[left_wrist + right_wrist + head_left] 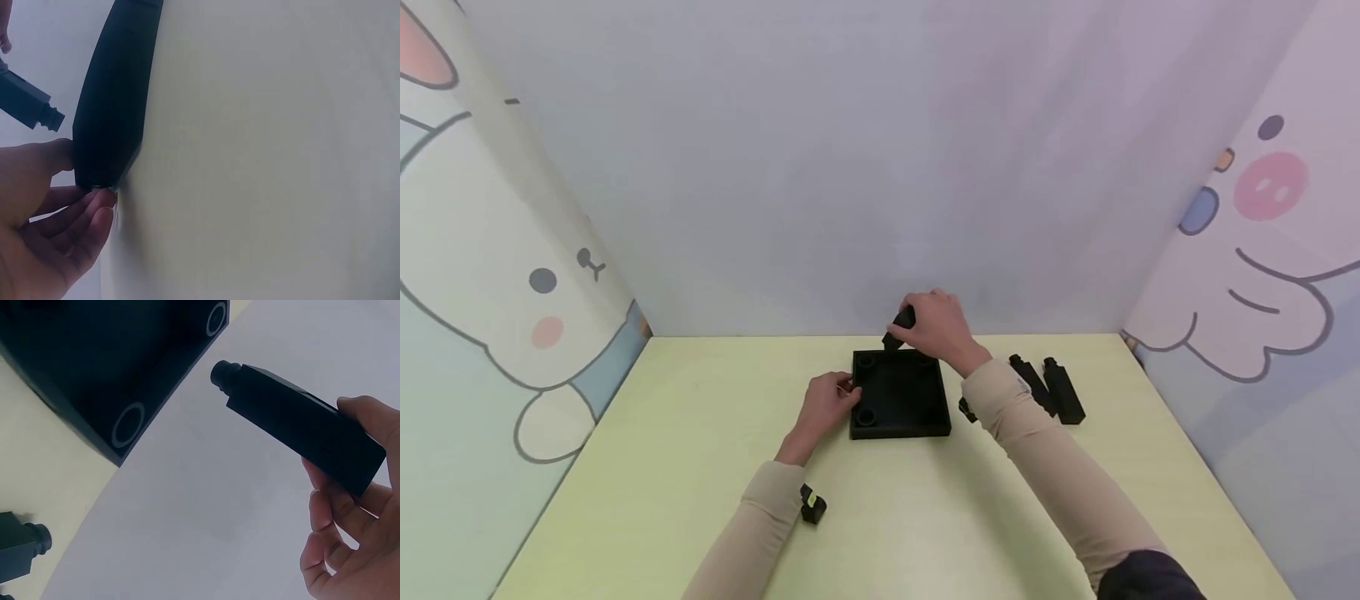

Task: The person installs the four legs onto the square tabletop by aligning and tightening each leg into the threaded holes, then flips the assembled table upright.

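Note:
A black square tabletop-like piece (901, 393) with a raised rim and round sockets at its corners lies on the table. My left hand (823, 408) grips its left edge, thumb on the rim and fingers curled at the side, as the left wrist view shows. Over the far edge, my right hand (942, 327) holds a black square leg (306, 428) by its plain end. The leg is tilted, its narrow threaded tip pointing down toward the piece and apart from it. Both hands' holds are plain in the wrist views.
Two more black legs (1063, 392) lie to the right, one partly behind the right sleeve. Another dark part (967, 409) peeks out beside that sleeve. A small black block with a yellow patch (812, 505) is by the left cuff. A pale wall (880, 167) borders the table's far edge.

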{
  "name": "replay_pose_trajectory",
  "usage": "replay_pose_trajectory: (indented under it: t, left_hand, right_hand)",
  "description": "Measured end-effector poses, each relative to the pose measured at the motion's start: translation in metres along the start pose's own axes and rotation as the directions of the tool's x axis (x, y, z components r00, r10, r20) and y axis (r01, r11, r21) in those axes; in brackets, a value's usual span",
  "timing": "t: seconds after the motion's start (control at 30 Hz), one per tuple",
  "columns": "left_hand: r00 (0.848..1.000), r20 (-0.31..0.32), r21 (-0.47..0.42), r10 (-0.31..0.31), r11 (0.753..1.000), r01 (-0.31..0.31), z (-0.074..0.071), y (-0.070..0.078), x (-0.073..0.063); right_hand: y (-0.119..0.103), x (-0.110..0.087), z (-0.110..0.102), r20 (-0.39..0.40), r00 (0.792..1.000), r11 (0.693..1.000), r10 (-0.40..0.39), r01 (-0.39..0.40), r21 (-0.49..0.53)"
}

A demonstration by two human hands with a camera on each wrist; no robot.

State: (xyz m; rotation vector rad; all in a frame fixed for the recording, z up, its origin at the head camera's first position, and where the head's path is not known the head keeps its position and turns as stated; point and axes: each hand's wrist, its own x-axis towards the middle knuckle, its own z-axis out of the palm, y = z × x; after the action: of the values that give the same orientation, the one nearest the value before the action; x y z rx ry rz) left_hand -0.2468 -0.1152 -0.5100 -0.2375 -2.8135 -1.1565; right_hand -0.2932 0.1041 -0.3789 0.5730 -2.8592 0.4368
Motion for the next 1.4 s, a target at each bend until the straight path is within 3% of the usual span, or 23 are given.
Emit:
replay_pose_trajectory:
  t: [0.3, 0.73, 1.4]
  left_hand:
    - [0.999, -0.011, 0.005, 0.035, 0.999, -0.035, 0.0, 0.0, 0.0]
    - [0.999, -0.018, -0.016, 0.035, 0.999, -0.035, 0.001, -0.003, -0.001]
    - [0.998, -0.035, -0.005, 0.045, 0.999, -0.045, 0.002, -0.001, -0.004]
  right_hand:
    - [-0.008, 0.011, 0.007, 0.043, 0.999, 1.0, -0.022, 0.022, 0.001]
    - [-0.02, 0.024, 0.018, 0.076, 0.995, 0.998, -0.066, 0.066, 0.005]
    - [-0.031, 0.03, 0.03, 0.159, 0.984, 0.996, -0.076, 0.082, -0.032]
